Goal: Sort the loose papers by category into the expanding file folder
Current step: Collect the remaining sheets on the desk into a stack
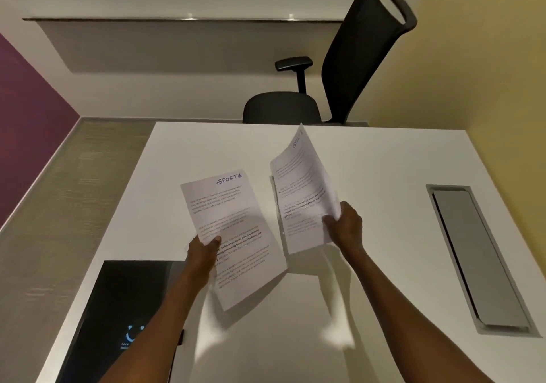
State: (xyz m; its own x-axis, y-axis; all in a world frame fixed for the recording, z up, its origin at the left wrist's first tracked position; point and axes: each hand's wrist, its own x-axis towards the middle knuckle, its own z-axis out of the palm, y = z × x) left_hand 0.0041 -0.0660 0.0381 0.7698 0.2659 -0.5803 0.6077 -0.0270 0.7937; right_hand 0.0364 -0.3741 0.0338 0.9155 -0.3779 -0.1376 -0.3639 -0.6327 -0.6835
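Hands hold printed papers up above a white worktop (pixel 384 176): the left hand (pixel 204 252) pinches one sheet headed "SPORTS" (pixel 233 235) at its left edge, thumb on top. The right hand (pixel 345 226) grips a small sheaf of papers (pixel 304 187) at its near right edge, just right of the first sheet. A black expanding file folder (pixel 124 303) lies on the near left of the worktop, beneath the left forearm.
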